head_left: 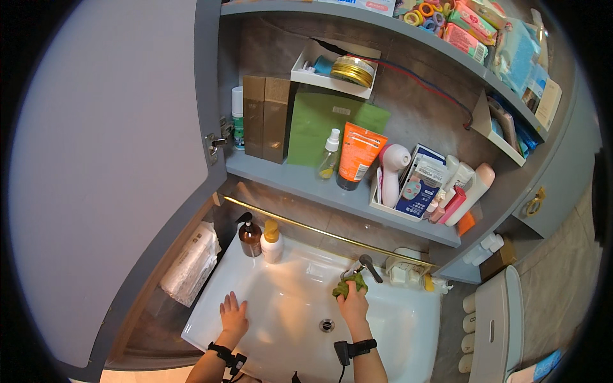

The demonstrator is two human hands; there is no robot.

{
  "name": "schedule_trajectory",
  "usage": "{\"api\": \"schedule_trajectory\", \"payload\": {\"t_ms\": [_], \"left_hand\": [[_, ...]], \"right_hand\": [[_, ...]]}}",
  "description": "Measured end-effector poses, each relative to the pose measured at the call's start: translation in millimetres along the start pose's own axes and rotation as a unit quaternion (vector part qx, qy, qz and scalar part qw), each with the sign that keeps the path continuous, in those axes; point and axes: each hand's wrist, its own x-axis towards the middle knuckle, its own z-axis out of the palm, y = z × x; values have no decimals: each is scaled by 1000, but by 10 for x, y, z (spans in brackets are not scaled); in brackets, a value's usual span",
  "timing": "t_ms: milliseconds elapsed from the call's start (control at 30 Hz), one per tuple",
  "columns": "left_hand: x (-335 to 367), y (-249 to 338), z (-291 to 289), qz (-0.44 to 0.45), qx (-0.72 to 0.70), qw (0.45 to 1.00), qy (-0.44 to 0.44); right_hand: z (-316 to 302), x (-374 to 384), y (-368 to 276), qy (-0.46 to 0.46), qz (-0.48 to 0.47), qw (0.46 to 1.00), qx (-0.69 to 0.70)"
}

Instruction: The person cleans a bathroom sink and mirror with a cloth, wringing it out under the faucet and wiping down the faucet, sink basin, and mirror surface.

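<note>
My right hand (353, 306) is closed round a crumpled green cloth (345, 286) just below the tap (369, 268) of a white washbasin (389, 319). The cloth lies against the base of the tap at the back of the basin. My left hand (234, 316) rests on the basin's left rim, fingers spread, with nothing in it. Both wrists wear black straps with small devices. Between my hands the metal drain (326, 325) shows in the bowl.
Two pump bottles, one brown (249, 237) and one white with a yellow top (271, 242), stand at the basin's back left. A gold rail (325, 228) runs behind. Overhead, an open cabinet shelf (287, 177) holds several toiletries; its grey door (108, 159) stands wide at left.
</note>
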Motion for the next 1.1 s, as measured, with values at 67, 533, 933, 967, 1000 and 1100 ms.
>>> {"api": "schedule_trajectory", "payload": {"t_ms": [67,533,933,967,1000,1100], "left_hand": [[14,43,-13,-7,3,1000,-1],[3,122,-112,-17,11,1000,-18],[10,98,-97,-9,6,1000,-12],[8,101,-107,-10,7,1000,-14],[2,108,-115,-11,8,1000,-17],[11,132,-136,-15,15,999,-28]], "right_hand": [[4,5,-17,10,-1,1000,-4],[38,9,24,17,-9,1000,8],[47,1,18,23,-4,1000,16],[47,1,8,25,-5,1000,15],[49,-8,9,28,-5,1000,14],[69,-6,34,36,-13,999,14]]}}
